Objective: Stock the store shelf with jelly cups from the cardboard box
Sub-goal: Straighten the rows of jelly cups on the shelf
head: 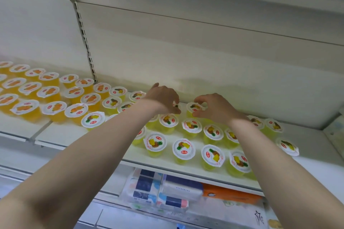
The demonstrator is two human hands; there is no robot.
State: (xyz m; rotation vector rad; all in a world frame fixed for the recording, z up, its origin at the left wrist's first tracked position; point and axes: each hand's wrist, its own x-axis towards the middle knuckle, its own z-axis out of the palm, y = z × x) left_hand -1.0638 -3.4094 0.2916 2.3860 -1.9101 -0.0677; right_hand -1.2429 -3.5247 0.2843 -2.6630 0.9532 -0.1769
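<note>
Jelly cups (183, 148) in rows on shelf (61, 134); packs (158, 189) below it, flat pkg (230, 194) just R of packs.

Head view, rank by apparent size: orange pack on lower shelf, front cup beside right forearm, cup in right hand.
1. orange pack
2. front cup
3. back cup in right hand; farther away, likely same size.

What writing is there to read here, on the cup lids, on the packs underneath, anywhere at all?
Nothing here reads clearly.
On the pineapple cup lids: red oval logo with white letters, too blurred to read.
On the orange cup lids: the same red ovals, unreadable.
On the white and blue packs below: one line of print, too small.
On the orange pack: no legible text.
The black scribble, bottom right: not readable as words.
</note>
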